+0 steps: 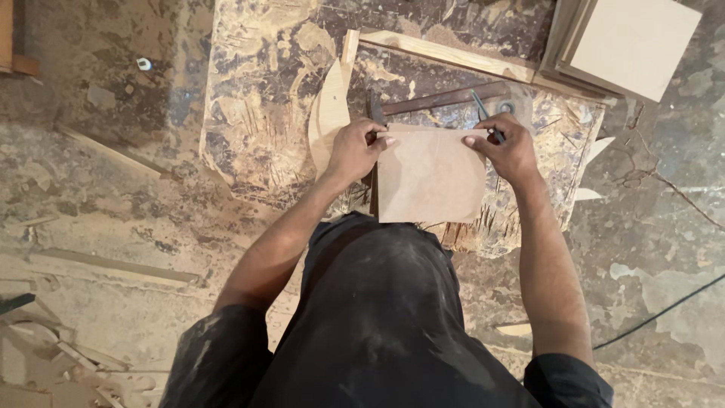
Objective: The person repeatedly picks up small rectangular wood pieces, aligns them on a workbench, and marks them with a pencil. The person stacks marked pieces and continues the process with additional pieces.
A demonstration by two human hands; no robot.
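A square tan board piece [430, 175] lies flat on a worn, glue-stained work board [257, 106] on the floor. My left hand [355, 149] presses on the piece's upper left corner, thumb on its top edge. My right hand [510, 147] rests on its upper right corner and holds a thin dark pen [485, 115] that sticks up past the fingers. Just beyond the piece lies a hammer with a brown wooden handle [445, 98], its dark head close to my left hand.
A curved pale wood offcut [328, 113] sits left of my left hand. A long wood strip [445, 54] lies at the back. Stacked square boards [630, 45] are at top right. A black cable [664, 310] crosses the floor at right. Scrap strips lie at left.
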